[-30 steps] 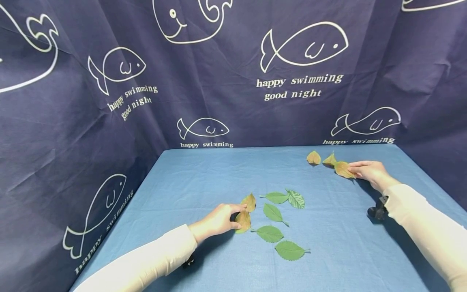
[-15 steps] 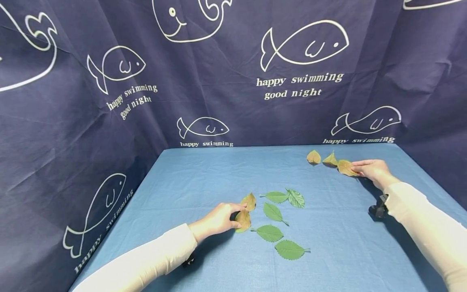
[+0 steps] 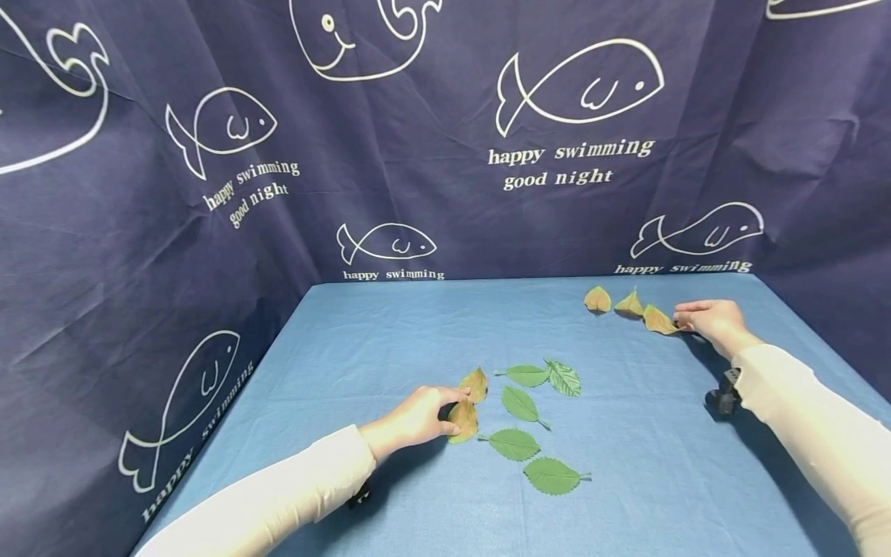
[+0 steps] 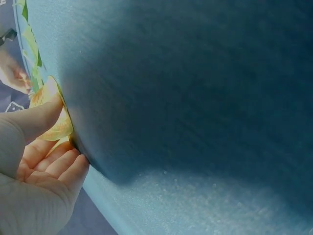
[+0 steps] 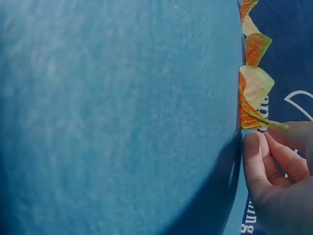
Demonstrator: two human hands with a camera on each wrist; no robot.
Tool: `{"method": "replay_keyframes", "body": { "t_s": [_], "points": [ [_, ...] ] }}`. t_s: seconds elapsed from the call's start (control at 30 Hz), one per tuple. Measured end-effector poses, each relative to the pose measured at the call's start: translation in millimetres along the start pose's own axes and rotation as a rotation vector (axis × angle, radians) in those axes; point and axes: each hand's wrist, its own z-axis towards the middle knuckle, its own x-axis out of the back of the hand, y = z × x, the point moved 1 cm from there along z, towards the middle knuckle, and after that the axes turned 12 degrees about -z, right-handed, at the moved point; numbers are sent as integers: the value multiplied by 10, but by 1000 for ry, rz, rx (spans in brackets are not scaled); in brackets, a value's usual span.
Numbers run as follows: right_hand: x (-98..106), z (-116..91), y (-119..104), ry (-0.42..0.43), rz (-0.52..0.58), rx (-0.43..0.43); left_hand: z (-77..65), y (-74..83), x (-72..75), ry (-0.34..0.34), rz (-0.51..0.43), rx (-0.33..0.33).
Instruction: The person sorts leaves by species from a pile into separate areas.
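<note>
One leaf (image 3: 465, 418), lower centre, my left hand (image 3: 416, 418) pinches; upper right, I can't tell whether my right hand (image 3: 713, 321) grips another leaf (image 3: 657, 319).

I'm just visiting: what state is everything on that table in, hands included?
Left hand: thumb and fingers apart
Nearer brownish leaf: under the left thumb
Farther brownish leaf: at the left fingertips
Right hand: fingers bent; grip unclear
Rightmost brownish leaf: bent, stem toward right hand
Two leaves beside it: untouched
Five green leaves: untouched
Blue cloth: spread, faintly creased
</note>
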Motion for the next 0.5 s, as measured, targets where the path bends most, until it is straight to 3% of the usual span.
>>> {"method": "replay_keyframes", "body": {
  "t_s": [0.5],
  "points": [
    [19,-72,-111,-12,200,49,-12,15,-2,-6,16,17]
  ]
}}
